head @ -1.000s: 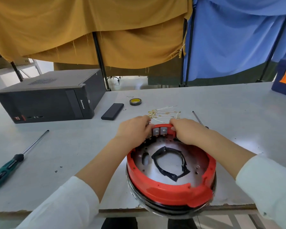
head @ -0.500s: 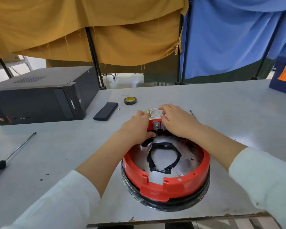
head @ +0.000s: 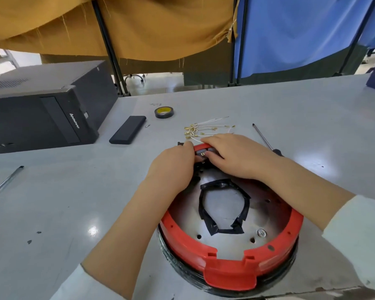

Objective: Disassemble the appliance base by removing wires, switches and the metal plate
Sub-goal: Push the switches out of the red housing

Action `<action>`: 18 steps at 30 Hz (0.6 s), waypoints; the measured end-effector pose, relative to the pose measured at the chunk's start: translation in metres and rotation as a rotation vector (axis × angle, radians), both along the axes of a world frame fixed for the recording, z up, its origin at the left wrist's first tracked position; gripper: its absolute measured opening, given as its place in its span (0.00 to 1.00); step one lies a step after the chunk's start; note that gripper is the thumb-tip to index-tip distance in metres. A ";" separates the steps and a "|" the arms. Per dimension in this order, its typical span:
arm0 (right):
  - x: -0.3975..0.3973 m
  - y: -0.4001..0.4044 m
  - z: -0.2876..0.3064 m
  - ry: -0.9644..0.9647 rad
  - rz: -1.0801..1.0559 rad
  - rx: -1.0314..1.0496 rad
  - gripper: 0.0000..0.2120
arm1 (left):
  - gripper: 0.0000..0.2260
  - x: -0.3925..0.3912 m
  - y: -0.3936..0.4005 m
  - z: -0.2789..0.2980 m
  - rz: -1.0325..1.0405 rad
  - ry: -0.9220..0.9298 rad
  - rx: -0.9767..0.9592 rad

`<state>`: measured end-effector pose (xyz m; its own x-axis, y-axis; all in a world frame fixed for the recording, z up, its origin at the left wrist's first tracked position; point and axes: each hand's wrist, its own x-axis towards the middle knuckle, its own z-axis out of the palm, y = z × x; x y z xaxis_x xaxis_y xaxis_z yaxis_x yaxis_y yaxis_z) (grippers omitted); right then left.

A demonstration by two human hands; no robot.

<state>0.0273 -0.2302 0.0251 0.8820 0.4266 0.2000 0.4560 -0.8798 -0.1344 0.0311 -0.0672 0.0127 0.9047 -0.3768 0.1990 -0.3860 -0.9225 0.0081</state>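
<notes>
Table (head: 290, 118): a grey work surface that carried everything; the appliance base sat at its near edge, close to the person, probably so both hands could reach the far rim.
Computer case (head: 41, 118): lay flat at the far left, well apart from the work.
Appliance base (head: 230, 269): round, red-rimmed, open side up on a black ring; its tab faced the person and its switch bank pointed away. Being round, it had no clear long axis.
Metal plate (head: 266, 211): lay flat inside the rim, not yet removed, with a black gasket loop (head: 204, 213) on it.
Left hand (head: 171, 169): fingers curled at the far rim beside the switches; what they pinched was hidden.
Right hand (head: 236, 156): draped over the rim, fingertips pressed on the switches (head: 202, 154), seemingly to push them out.
Screwdriver (head: 265, 138): lay just beyond the right hand, its shaft pointing away.
Tape roll (head: 164, 112): flat, farther back.
Wires (head: 204, 128): already freed, heaped just beyond the rim, running roughly left to right.
</notes>
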 end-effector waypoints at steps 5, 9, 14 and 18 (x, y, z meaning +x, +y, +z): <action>0.003 -0.001 -0.003 -0.012 0.013 -0.024 0.14 | 0.04 0.000 -0.001 0.003 0.050 0.016 -0.020; 0.005 0.002 -0.005 -0.024 -0.007 -0.017 0.13 | 0.06 -0.001 -0.002 0.003 0.081 -0.001 -0.009; 0.009 0.008 -0.005 -0.036 -0.004 -0.005 0.13 | 0.08 0.000 -0.002 0.003 0.150 -0.015 -0.002; 0.011 0.006 -0.006 -0.050 0.024 0.001 0.12 | 0.09 -0.001 0.001 0.001 0.132 -0.047 -0.017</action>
